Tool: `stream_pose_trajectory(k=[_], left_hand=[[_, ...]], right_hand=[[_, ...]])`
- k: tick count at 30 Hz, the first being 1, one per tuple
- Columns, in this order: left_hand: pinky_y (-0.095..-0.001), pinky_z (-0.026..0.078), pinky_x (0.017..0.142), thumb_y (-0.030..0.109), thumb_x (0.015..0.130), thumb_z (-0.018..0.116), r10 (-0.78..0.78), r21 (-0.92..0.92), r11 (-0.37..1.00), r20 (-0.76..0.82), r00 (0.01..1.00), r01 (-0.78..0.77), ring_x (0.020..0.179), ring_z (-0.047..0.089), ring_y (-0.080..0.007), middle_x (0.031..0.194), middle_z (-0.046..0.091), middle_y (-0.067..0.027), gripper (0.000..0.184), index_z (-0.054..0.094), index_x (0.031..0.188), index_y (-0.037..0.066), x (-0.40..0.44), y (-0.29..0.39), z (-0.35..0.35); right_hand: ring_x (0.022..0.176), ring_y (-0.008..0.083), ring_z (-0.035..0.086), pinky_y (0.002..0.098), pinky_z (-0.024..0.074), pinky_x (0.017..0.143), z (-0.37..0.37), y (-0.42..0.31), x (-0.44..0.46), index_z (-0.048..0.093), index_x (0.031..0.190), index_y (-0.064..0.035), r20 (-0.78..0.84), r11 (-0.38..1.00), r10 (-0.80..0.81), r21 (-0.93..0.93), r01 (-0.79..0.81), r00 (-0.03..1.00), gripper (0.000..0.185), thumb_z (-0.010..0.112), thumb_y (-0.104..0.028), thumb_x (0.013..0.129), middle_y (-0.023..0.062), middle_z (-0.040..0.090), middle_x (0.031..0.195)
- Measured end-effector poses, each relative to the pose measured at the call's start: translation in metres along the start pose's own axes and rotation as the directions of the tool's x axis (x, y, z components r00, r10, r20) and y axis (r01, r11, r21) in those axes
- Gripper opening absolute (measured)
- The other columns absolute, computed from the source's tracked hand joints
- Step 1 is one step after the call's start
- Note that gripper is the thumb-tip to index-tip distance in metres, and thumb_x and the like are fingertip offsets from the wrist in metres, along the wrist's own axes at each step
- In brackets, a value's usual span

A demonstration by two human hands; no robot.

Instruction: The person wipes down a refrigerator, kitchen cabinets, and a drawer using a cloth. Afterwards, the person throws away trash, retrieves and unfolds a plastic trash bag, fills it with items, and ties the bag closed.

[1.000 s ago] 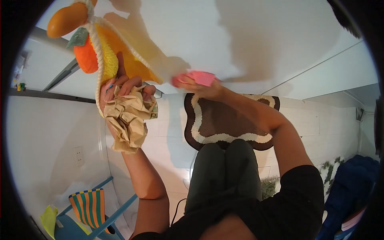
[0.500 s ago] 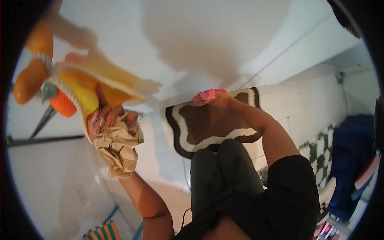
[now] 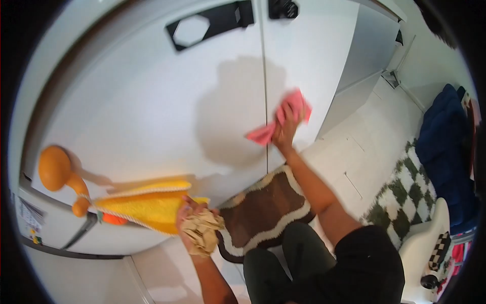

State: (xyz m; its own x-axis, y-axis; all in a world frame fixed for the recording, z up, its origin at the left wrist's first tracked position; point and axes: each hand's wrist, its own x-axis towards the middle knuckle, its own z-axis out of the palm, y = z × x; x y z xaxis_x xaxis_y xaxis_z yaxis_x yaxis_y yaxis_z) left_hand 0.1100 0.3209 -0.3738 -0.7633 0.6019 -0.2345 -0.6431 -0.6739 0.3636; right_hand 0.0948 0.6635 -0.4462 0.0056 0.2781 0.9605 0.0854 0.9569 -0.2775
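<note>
Crumpled brown paper (image 3: 203,229) is gripped in my left hand (image 3: 185,213), whose fingers curl round its upper left side. Right beside that hand, a yellow bag (image 3: 152,205) with a white rope edge hangs from an orange rounded hook (image 3: 54,167); part of an orange patch (image 3: 114,219) shows below it. My right hand (image 3: 287,126) holds a pink cloth (image 3: 293,104) against or just in front of the white door panel; contact is hard to tell. One corner of the cloth droops to the left of the hand.
White door panels (image 3: 152,121) carry a black holder (image 3: 210,24) near the top. Below is a brown and cream mat (image 3: 260,202). To the right are a green and white checkered rug (image 3: 402,195), a navy cushion (image 3: 445,157) and a white chair (image 3: 422,243).
The view has swung right and upward. My right hand has moved with the pink cloth from low by the mat up to the door panel. My left hand still holds the paper beside the bag.
</note>
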Motion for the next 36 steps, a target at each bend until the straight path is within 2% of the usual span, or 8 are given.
stream_pose_trajectory(k=[2,6,7,10,11,14,22,36], left_hand=[[-0.0391,0.039,0.071,0.020,0.084,0.050,-0.110,0.083,0.991,0.021,0.994,0.108,0.065,0.047,-0.0200,0.068,0.053,0.0029,0.018,0.062,0.098,0.019,0.016,-0.020,-0.028],[-0.0392,0.040,0.071,0.019,0.084,0.051,-0.286,-0.062,0.957,-0.021,0.958,0.284,0.066,0.047,-0.0176,0.064,0.051,0.0043,0.015,0.062,0.093,0.017,0.023,-0.059,-0.006],[-0.0389,0.040,0.071,0.017,0.084,0.051,-0.307,-0.139,0.943,-0.008,0.952,0.303,0.066,0.047,-0.0164,0.063,0.050,0.0056,0.014,0.062,0.092,0.017,0.024,-0.064,0.007],[-0.0376,0.039,0.072,0.014,0.084,0.051,-0.277,-0.117,0.954,0.023,0.961,0.278,0.066,0.046,-0.0129,0.060,0.048,0.0090,0.013,0.062,0.092,0.015,0.027,-0.080,0.044],[-0.0377,0.039,0.072,0.014,0.084,0.051,-0.288,-0.154,0.945,0.028,0.957,0.289,0.066,0.046,-0.0129,0.060,0.048,0.0090,0.013,0.062,0.092,0.015,0.029,-0.084,0.053],[-0.0381,0.039,0.072,0.014,0.084,0.051,-0.301,-0.179,0.934,0.079,0.950,0.310,0.067,0.046,-0.0128,0.059,0.048,0.0088,0.013,0.061,0.092,0.014,0.033,-0.098,0.070],[-0.0337,0.035,0.071,0.015,0.084,0.049,-0.389,-0.046,0.918,0.083,0.918,0.393,0.066,0.047,-0.0113,0.060,0.050,0.0108,0.015,0.063,0.090,0.015,0.036,-0.129,0.099],[-0.0359,0.038,0.069,0.011,0.083,0.051,-0.321,-0.065,0.944,0.036,0.946,0.322,0.068,0.044,-0.0146,0.057,0.047,0.0083,0.013,0.061,0.090,0.011,0.047,-0.119,0.079]], right_hand=[[0.126,0.0379,0.028,0.0483,0.0198,0.105,0.014,0.003,-0.067,0.043,0.125,-0.0007,-0.099,0.919,0.351,0.230,-0.322,0.931,0.036,0.041,-0.012,0.091,0.0179,0.039,0.130],[0.121,0.0255,0.041,0.0338,0.0387,0.098,0.016,-0.015,-0.043,0.040,0.127,-0.0015,-0.204,-0.006,0.972,0.469,-0.883,-0.115,0.041,0.046,-0.012,0.088,0.0152,0.041,0.132],[0.121,0.0255,0.041,0.0338,0.0387,0.098,0.016,-0.023,-0.014,0.040,0.127,-0.0015,-0.196,-0.009,0.973,0.483,-0.876,-0.119,0.041,0.046,-0.012,0.088,0.0152,0.041,0.132],[0.117,0.0263,0.043,0.0359,0.0343,0.099,0.012,-0.044,0.072,0.051,0.116,0.0006,-0.243,0.700,0.688,0.472,-0.536,0.684,0.031,0.047,-0.007,0.086,0.0150,0.043,0.126],[0.121,0.0310,0.038,0.0404,0.0293,0.102,-0.002,-0.064,0.132,0.049,0.120,0.0009,0.012,0.353,0.859,0.710,-0.609,0.512,0.034,0.045,-0.006,0.087,0.0157,0.036,0.132],[0.132,0.0379,0.011,0.0489,0.0072,0.107,-0.002,-0.073,0.200,0.047,0.128,-0.0084,-0.178,0.913,0.298,0.338,-0.226,0.938,0.041,0.044,-0.005,0.088,0.0177,0.024,0.139],[0.127,0.0421,0.025,0.0634,0.0079,0.102,-0.012,-0.015,0.222,0.055,0.117,-0.0128,-0.143,0.972,-0.133,0.173,0.157,0.981,0.035,0.046,-0.006,0.084,0.0138,0.036,0.134],[0.103,0.0333,0.042,0.0501,0.0263,0.080,-0.031,0.064,0.326,0.065,0.084,-0.0134,-0.437,0.967,0.110,-0.159,-0.198,0.893,0.023,0.054,-0.034,0.082,0.0040,0.053,0.115]])
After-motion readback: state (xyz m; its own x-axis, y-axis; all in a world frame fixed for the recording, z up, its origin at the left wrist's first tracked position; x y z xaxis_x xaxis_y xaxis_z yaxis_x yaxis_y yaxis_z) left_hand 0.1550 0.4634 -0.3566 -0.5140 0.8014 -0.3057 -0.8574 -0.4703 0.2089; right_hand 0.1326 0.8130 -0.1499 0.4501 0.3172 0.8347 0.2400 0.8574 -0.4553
